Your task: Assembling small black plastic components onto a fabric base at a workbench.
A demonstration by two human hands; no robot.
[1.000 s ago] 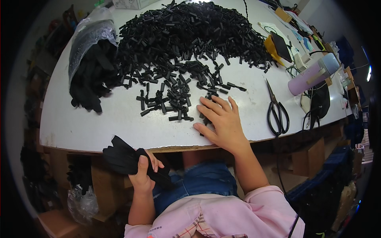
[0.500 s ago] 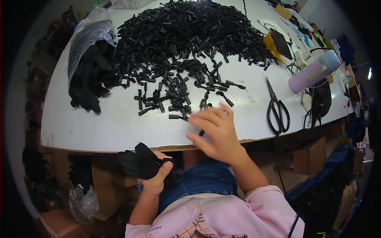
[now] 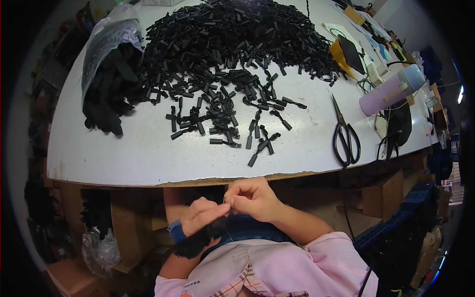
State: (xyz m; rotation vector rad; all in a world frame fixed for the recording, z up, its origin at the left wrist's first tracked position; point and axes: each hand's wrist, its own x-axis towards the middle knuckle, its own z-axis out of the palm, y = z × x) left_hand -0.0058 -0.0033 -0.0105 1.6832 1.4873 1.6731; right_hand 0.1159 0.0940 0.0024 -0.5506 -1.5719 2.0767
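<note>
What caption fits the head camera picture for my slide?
Below the white table's edge, the left hand holds a black bundle while the right hand pinches something small.

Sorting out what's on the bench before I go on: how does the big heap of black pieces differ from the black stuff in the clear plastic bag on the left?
The heap lies loose and uncovered on the white table, spread wide with strays trailing toward the near edge; the bagged stuff is bunched in a compact mass, partly covered by clear plastic. The heap's pieces are short and stubby; the bagged ones look longer and strip-like. Both are black and sit on the same table.
</note>
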